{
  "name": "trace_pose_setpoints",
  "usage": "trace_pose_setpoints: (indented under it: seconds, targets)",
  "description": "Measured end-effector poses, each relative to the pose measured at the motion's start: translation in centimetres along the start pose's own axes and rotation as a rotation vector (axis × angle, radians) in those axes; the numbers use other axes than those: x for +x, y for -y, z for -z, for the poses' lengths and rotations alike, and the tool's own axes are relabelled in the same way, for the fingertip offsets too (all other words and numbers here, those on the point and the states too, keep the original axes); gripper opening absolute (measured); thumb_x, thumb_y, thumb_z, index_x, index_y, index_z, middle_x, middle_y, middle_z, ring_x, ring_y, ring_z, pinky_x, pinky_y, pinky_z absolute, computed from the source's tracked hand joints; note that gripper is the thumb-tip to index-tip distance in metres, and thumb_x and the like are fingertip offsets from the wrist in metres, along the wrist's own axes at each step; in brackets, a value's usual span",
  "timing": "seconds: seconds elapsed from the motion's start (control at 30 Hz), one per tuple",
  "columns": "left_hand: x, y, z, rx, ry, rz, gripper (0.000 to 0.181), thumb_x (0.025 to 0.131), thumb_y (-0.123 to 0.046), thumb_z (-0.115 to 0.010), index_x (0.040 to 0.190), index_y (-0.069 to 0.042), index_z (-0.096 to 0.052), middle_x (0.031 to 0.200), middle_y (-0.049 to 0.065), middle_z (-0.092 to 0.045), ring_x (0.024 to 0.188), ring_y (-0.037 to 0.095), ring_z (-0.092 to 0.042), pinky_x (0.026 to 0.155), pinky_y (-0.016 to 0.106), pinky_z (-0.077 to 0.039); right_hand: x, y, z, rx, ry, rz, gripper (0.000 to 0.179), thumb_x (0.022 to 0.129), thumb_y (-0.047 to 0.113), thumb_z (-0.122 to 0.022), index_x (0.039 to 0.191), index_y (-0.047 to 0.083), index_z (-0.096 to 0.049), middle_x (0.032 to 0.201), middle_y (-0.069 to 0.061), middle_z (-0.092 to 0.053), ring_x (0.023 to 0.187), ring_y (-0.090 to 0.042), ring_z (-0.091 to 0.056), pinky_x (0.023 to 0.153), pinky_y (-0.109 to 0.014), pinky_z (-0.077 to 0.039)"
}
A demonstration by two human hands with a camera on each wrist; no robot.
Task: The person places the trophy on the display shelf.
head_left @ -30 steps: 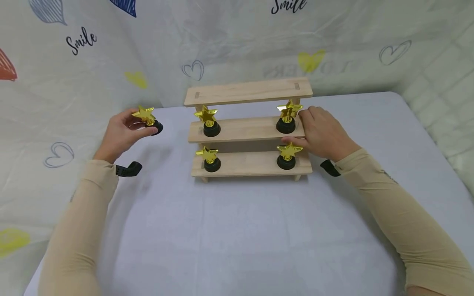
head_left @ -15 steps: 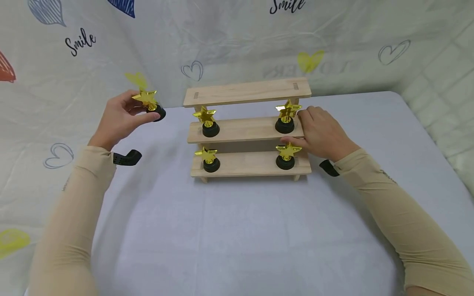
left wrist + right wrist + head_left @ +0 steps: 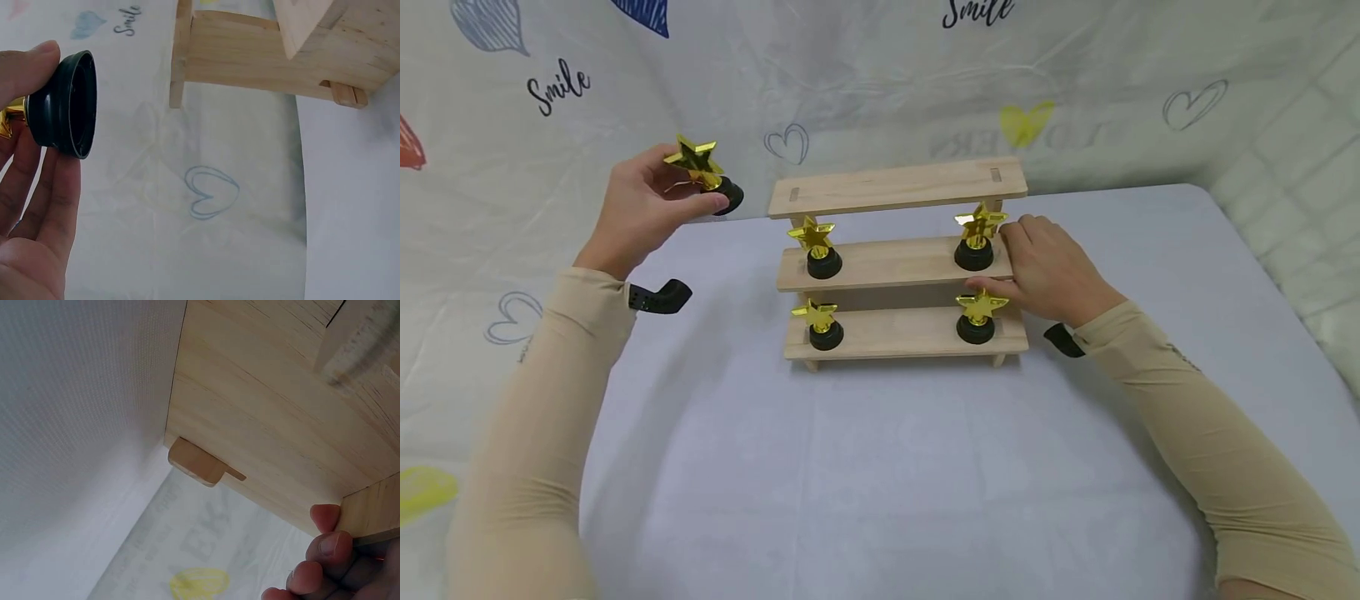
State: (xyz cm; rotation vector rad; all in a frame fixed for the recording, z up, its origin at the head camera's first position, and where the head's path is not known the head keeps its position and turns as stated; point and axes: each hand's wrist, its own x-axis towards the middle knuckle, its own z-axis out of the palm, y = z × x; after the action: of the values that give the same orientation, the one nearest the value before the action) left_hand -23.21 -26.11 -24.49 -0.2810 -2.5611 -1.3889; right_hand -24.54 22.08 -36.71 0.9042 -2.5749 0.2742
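Note:
Raised left of the shelf, my left hand (image 3: 642, 207) pinches a gold star trophy (image 3: 695, 158) with a round black base. In the left wrist view the hollow underside of that base (image 3: 61, 109) faces the shelf, thumb and fingers around it. My right hand (image 3: 1054, 271) grips the right end of the wooden three-tier shelf (image 3: 895, 262); in the right wrist view its fingertips (image 3: 331, 547) curl at a board edge. On the middle tier stand a left star trophy (image 3: 823, 262) and a right one (image 3: 974, 254). The bottom tier bears a left trophy (image 3: 826, 335) and a right one (image 3: 976, 329).
A white-covered table (image 3: 887, 467) lies beneath the shelf. Behind it hangs a pale printed sheet (image 3: 865, 75) with hearts and lettering. The shelf's top board (image 3: 898, 185) spans above the middle-tier trophies.
My left hand has lifted the trophy upward from low over the table at the left to about the top board's height. My right hand stays at the shelf's right end.

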Motion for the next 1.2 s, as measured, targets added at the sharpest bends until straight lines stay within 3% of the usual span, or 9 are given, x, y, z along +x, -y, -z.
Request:
trace_pose_setpoints:
  seconds: [0.17, 0.3, 0.5, 0.63, 0.83, 0.97, 1.2]
  targets:
    - [1.0, -1.3, -0.5, 0.006, 0.006, 0.0, 0.047, 0.084, -0.013, -0.087, 0.126, -0.017, -0.067, 0.112, -0.01, -0.068, 0.105, 0.007, -0.067, 0.092, 0.007, -0.055, 0.1, 0.1, 0.1, 0.0, 0.017, -0.013, 0.09, 0.092, 0.081, -0.049, 0.099, -0.008, -0.058, 0.078, -0.014, -0.052, 0.071, -0.03, -0.046, 0.066, -0.04, -0.04]
    - [2.0, -2.3, -1.7, 0.023, 0.025, -0.004, 0.049, 0.085, -0.017, -0.086, 0.129, -0.018, -0.065, 0.115, -0.01, -0.067, 0.106, 0.007, -0.068, 0.096, 0.011, -0.056, -0.1, 0.1, 0.1, 0.0, 0.021, -0.02, 0.09, 0.092, 0.081, -0.049, 0.1, -0.008, -0.058, 0.078, -0.014, -0.051, 0.071, -0.03, -0.046, 0.065, -0.039, -0.04]
    - [3.3, -3.3, -3.9, 0.017, 0.043, -0.071, 0.049, 0.085, -0.017, -0.086, 0.129, -0.017, -0.065, 0.114, -0.009, -0.066, 0.106, 0.007, -0.069, 0.099, 0.015, -0.056, -0.1, 0.0, -0.1, 0.002, 0.001, -0.004, 0.096, 0.092, 0.085, -0.039, 0.101, -0.009, -0.058, 0.078, -0.014, -0.05, 0.072, -0.03, -0.045, 0.066, -0.039, -0.039]
    - [4.0, -4.0, -5.1, -0.016, 0.085, -0.084, 0.05, 0.083, -0.016, -0.087, 0.128, -0.016, -0.065, 0.114, -0.008, -0.068, 0.105, 0.008, -0.07, 0.097, 0.015, -0.057, -0.1, -0.1, -0.2, -0.004, -0.011, 0.007, 0.1, 0.092, 0.087, -0.034, 0.102, -0.01, -0.058, 0.078, -0.015, -0.051, 0.072, -0.03, -0.045, 0.065, -0.039, -0.039]
    - [4.6, -4.6, -6.4, -0.034, 0.152, -0.094, 0.048, 0.082, -0.014, -0.088, 0.124, -0.015, -0.066, 0.114, -0.007, -0.066, 0.107, 0.009, -0.069, 0.101, 0.019, -0.056, -0.1, -0.1, -0.3, -0.004, -0.008, 0.013, 0.097, 0.093, 0.084, -0.041, 0.104, -0.011, -0.058, 0.079, -0.015, -0.052, 0.072, -0.03, -0.046, 0.066, -0.04, -0.04]
    - [4.9, -5.2, -7.1, -0.041, 0.176, -0.111, 0.046, 0.082, -0.014, -0.088, 0.122, -0.015, -0.066, 0.114, -0.007, -0.066, 0.108, 0.01, -0.07, 0.104, 0.023, -0.056, -0.1, -0.1, -0.3, -0.001, -0.004, 0.012, 0.1, 0.092, 0.086, -0.035, 0.104, -0.01, -0.058, 0.079, -0.015, -0.051, 0.072, -0.03, -0.046, 0.067, -0.04, -0.04]
    - [5.6, -6.5, -8.4, 0.048, 0.198, -0.131, 0.05, 0.083, -0.02, -0.088, 0.126, -0.015, -0.064, 0.117, -0.008, -0.063, 0.112, 0.011, -0.068, 0.111, 0.027, -0.053, -0.1, -0.1, -0.1, 0.0, 0.003, 0.004, 0.099, 0.092, 0.086, -0.038, 0.105, -0.011, -0.058, 0.08, -0.015, -0.052, 0.073, -0.03, -0.046, 0.067, -0.04, -0.04]
